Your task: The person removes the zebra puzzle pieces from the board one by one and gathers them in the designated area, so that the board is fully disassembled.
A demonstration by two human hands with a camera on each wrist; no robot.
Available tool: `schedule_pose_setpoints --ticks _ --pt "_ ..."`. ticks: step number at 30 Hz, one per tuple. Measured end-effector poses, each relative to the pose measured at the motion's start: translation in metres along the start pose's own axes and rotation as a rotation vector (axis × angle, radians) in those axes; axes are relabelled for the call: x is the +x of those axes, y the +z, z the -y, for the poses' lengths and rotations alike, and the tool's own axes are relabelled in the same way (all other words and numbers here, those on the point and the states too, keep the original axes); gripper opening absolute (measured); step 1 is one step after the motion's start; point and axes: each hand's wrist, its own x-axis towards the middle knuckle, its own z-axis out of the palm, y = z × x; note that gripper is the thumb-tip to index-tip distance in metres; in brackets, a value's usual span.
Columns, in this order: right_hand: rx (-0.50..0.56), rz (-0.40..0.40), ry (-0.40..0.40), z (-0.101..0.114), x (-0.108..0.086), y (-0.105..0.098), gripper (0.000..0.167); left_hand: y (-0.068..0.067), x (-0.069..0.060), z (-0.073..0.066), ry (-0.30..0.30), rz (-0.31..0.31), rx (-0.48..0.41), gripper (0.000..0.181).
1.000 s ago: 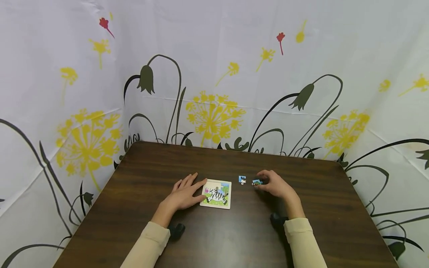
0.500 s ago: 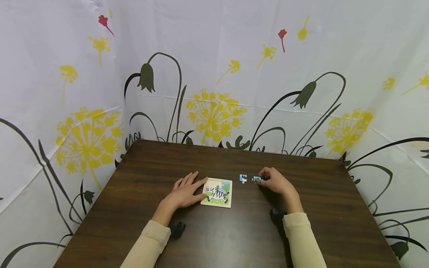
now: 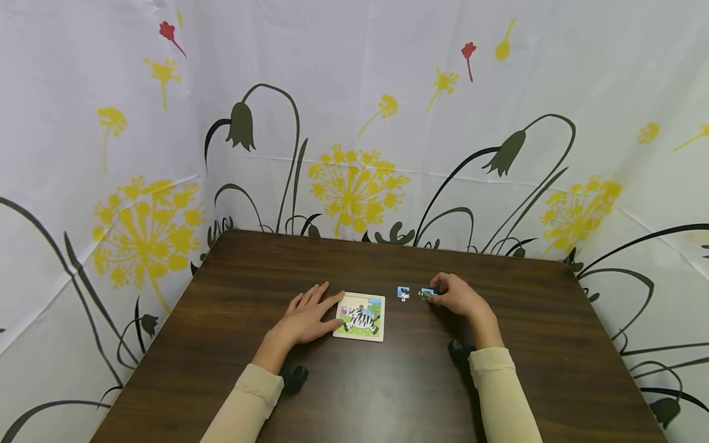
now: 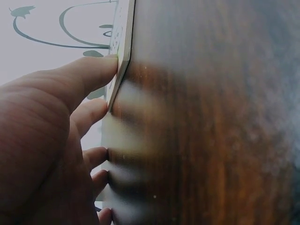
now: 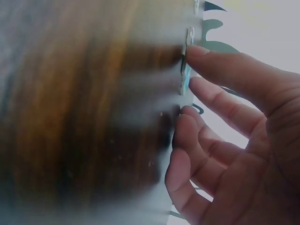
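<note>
In the head view a small square puzzle board (image 3: 360,333) with a zebra picture lies flat on the table, with pale bare spots along its upper part. My left hand (image 3: 301,322) lies spread beside it, thumb and index fingertips touching its left edge; the left wrist view shows the thumb (image 4: 93,72) against the board (image 4: 123,51). To the right, my right hand (image 3: 460,300) pinches a blue-and-green puzzle piece (image 3: 426,293) between thumb and index finger, low at the tabletop. The right wrist view shows this piece (image 5: 186,77) edge-on. Another piece (image 3: 403,293), blue with black and white, lies between board and right hand.
The dark wooden table (image 3: 365,394) ends at its back edge near a white curtain (image 3: 354,92) printed with flowers. Black wrist-worn devices sit under the left wrist (image 3: 295,379) and right wrist (image 3: 459,351).
The piece at my right hand has turned from askew to nearly straight and shifted slightly away from me. The left hand stays at the board. The head view has shifted a little.
</note>
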Motion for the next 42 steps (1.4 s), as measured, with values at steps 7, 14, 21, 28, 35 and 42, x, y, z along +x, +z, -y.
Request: schedule_pose_setpoints --ticks 7,14,21,28,35,42 --pt "-0.036 -0.004 0.036 0.004 -0.007 -0.005 0.036 -0.011 -0.007 -0.011 0.001 0.021 -0.002 0.074" --pt "-0.092 0.005 -0.056 0.047 -0.002 0.018 0.028 -0.008 0.0 -0.002 -0.015 0.021 0.01 0.076" --pt "-0.171 0.131 -0.145 0.104 0.002 0.045 0.031 -0.015 -0.002 -0.009 -0.003 0.031 0.002 0.075" --pt "-0.153 0.248 -0.178 0.12 0.01 0.061 0.024 0.001 0.01 0.005 0.005 0.016 0.007 0.076" --pt "-0.119 0.272 -0.177 0.116 0.018 0.067 0.017 0.007 0.01 0.012 -0.004 0.021 0.003 0.077" --pt "-0.087 0.286 -0.207 0.113 0.022 0.068 0.016 0.006 0.008 0.009 -0.008 0.009 0.006 0.076"
